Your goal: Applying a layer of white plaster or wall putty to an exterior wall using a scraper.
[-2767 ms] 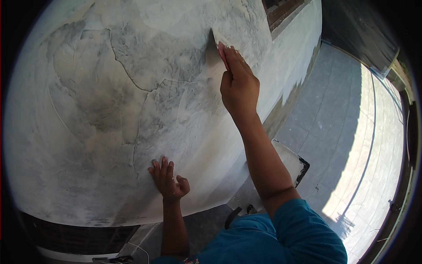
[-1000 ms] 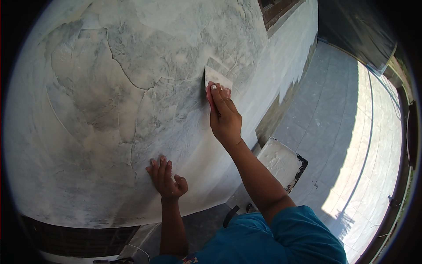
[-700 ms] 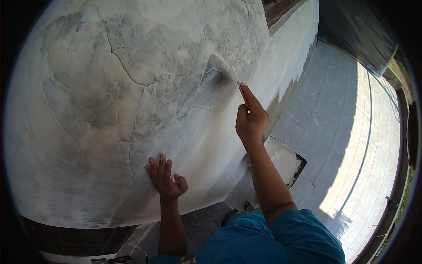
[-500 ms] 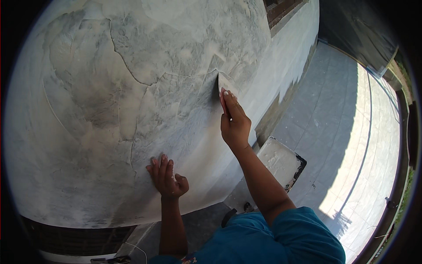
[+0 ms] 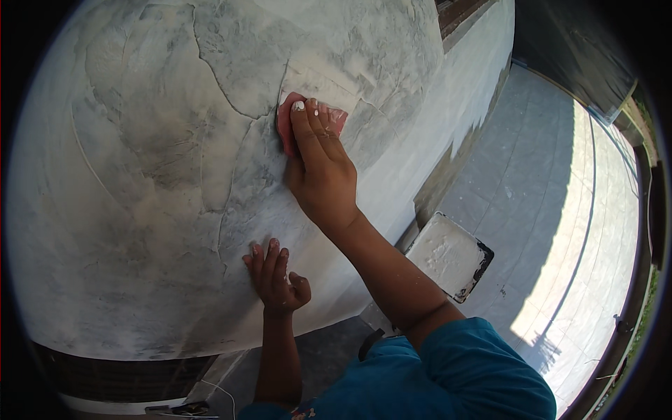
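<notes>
Pressing a Pink Spreader Against a Plastered Wall

Pressing is done by the right hand (image 5: 320, 171), whose extended fingers (image 5: 308, 129) are laid flat over a small pink plastic spreader (image 5: 287, 122), pinning it against the grey-white plastered wall (image 5: 154, 175). The spreader is seen high on the wall, near the middle of the view, just right of a long crack line in the wet coat. Its pink edges are visible to the left and right of the fingertips, which are flecked with white plaster. Lower down, the left hand (image 5: 276, 276) is held flat against the wall with fingers spread, nothing grasped in it. To the right, on the tiled floor (image 5: 560, 231), a square tray (image 5: 449, 255) filled with white plaster is set close to the wall's base. A teal sleeve (image 5: 476, 371) is seen at the near edge.
</notes>
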`<state>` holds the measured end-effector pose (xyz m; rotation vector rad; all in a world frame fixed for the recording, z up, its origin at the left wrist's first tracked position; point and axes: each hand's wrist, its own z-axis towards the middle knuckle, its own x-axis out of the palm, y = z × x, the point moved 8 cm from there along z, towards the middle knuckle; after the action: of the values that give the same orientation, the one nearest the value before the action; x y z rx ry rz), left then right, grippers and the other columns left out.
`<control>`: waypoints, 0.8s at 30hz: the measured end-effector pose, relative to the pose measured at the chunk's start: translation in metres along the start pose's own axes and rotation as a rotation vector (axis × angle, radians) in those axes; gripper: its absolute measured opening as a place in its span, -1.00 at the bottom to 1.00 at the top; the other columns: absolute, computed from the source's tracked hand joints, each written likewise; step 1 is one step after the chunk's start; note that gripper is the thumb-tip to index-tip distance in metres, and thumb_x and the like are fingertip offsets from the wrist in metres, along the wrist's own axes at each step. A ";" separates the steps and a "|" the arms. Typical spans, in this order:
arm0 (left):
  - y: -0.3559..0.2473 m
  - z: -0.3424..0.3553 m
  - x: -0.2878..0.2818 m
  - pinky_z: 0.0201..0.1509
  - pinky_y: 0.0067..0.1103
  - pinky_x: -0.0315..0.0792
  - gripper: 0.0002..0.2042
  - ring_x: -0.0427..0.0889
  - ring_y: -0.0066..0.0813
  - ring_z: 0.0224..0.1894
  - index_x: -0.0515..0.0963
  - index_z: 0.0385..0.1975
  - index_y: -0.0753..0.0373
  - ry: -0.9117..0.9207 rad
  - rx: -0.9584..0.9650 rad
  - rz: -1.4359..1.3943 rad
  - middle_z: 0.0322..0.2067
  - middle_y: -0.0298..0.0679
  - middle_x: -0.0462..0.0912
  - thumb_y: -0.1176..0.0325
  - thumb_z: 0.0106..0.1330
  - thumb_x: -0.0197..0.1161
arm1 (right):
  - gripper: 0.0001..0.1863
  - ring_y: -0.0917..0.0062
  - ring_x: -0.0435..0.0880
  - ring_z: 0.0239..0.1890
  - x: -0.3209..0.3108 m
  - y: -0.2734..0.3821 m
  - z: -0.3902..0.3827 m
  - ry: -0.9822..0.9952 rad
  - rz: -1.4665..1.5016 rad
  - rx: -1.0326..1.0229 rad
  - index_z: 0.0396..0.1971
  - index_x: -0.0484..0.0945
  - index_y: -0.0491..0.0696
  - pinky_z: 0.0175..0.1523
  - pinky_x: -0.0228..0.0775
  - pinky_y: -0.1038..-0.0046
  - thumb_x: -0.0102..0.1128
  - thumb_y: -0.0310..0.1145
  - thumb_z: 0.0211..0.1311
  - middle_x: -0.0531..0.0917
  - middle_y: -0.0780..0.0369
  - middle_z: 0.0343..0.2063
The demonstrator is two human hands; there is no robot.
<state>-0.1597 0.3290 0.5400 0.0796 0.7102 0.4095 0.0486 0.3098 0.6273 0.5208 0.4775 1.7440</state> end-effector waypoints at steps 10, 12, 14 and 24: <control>0.007 -0.022 -0.017 0.48 0.12 -0.15 -0.46 0.18 0.31 0.40 0.33 0.18 0.43 -0.053 -0.099 -0.088 0.26 0.11 0.40 0.42 0.12 -0.02 | -0.45 0.26 0.71 -0.02 -0.047 0.019 -0.085 0.629 0.419 0.390 0.14 0.56 -0.04 0.11 0.54 0.40 0.08 -0.67 0.08 0.68 0.10 -0.01; 0.008 -0.023 -0.016 0.48 0.12 -0.15 -0.45 0.17 0.30 0.41 0.34 0.18 0.44 -0.045 -0.106 -0.095 0.26 0.11 0.40 0.43 0.10 -0.02 | -0.44 0.38 0.75 -0.06 -0.078 -0.003 -0.073 0.459 0.342 0.403 0.12 0.58 -0.07 0.05 0.52 0.52 0.00 -0.68 0.06 0.71 0.09 -0.05; 0.004 -0.019 -0.016 0.47 0.12 -0.15 -0.44 0.16 0.31 0.41 0.35 0.19 0.44 -0.061 -0.113 -0.100 0.26 0.10 0.40 0.45 0.08 -0.02 | -0.45 0.58 0.74 -0.14 -0.101 -0.035 -0.053 0.276 0.274 0.468 0.12 0.59 -0.07 -0.04 0.50 0.60 -0.02 -0.67 0.08 0.72 0.11 -0.07; 0.006 -0.022 -0.001 0.54 -0.06 -0.15 -0.50 0.21 0.07 0.43 0.45 0.13 0.39 -0.022 -0.067 -0.010 0.22 0.00 0.49 0.50 0.11 -0.06 | -0.46 0.12 0.57 0.19 -0.042 -0.052 -0.059 0.128 0.069 0.096 0.16 0.50 -0.18 0.31 0.39 0.26 0.00 -0.72 0.11 0.61 -0.02 0.08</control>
<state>-0.1768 0.3324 0.5251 0.0176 0.6744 0.4213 0.0645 0.2781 0.5451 0.5000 0.6429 1.8348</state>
